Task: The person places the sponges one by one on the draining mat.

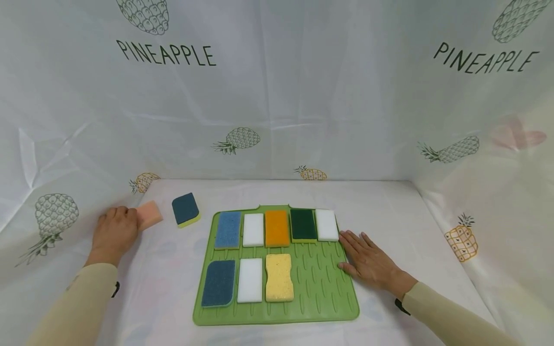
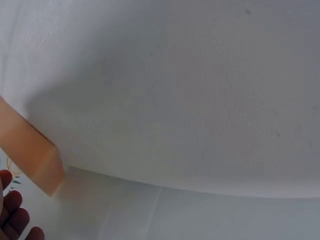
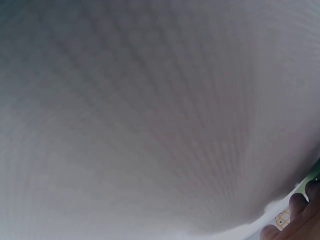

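Note:
At the far left my left hand (image 1: 115,229) is beside a peach sponge (image 1: 149,215) lying on the tablecloth. In the left wrist view, its bent fingers (image 2: 16,214) stand close to the sponge's end, with a small gap between; the thumb is hidden. My right hand (image 1: 371,259) lies flat with straight fingers, touching the right edge of a green ridged mat (image 1: 322,288). Two rows of sponges sit on the mat. In the back row are a blue sponge (image 1: 227,229), an orange one (image 1: 277,228) and a dark green one (image 1: 303,224), among white ones.
The mat's front row holds a dark blue sponge (image 1: 218,283), a white sponge (image 1: 250,280) and a yellow, waisted sponge (image 1: 279,278). Off the mat, a dark blue and yellow sponge (image 1: 185,210) lies behind and left. A pineapple-print sheet (image 1: 268,96) hangs around the table.

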The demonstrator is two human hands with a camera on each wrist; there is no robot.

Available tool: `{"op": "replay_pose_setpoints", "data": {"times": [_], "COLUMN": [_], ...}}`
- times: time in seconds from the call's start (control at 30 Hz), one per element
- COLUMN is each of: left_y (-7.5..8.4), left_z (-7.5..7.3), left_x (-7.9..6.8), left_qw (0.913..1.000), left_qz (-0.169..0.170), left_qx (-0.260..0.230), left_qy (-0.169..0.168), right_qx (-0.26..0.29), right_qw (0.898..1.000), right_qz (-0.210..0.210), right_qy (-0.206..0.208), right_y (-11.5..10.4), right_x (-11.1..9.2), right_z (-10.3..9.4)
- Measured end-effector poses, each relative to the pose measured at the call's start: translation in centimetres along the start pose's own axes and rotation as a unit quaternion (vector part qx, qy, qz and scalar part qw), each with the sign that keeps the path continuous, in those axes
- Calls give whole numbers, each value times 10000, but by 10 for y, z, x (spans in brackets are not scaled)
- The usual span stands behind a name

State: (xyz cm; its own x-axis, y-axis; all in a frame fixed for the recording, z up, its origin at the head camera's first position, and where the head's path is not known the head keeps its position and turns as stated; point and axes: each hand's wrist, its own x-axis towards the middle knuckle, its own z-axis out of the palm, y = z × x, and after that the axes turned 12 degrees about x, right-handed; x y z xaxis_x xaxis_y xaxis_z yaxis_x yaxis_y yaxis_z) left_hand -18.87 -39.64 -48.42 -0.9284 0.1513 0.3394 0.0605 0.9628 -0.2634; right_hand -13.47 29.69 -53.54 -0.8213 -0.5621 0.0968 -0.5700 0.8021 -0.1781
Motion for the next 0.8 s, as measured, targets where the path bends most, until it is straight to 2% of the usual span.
{"op": "replay_pose_setpoints", "data": {"times": [0.23, 0.33, 0.6, 0.7, 0.8], "left_y": [1, 1, 4, 6, 7], "left_z": [2, 3, -1, 0, 2], "left_x": [-2, -1, 0, 0, 0], "left_qw": [9997, 9995, 9964, 9943, 9942], "left_qz": [-243, -281, -389, -509, -500], "left_qx": [-93, -75, -85, -146, -25], "left_qy": [25, -83, -748, -927, -949], "right_qx": [-63, -146, -95, -94, -81], "right_qw": [10000, 9999, 9999, 9998, 9997], "right_qz": [14, 10, 56, 98, 114], "right_qy": [-4, 1, -94, -169, -197], "right_y": [0, 1, 1, 0, -1], "right_x": [0, 0, 0, 0, 0], "right_z": [-1, -1, -2, -3, -3]}}
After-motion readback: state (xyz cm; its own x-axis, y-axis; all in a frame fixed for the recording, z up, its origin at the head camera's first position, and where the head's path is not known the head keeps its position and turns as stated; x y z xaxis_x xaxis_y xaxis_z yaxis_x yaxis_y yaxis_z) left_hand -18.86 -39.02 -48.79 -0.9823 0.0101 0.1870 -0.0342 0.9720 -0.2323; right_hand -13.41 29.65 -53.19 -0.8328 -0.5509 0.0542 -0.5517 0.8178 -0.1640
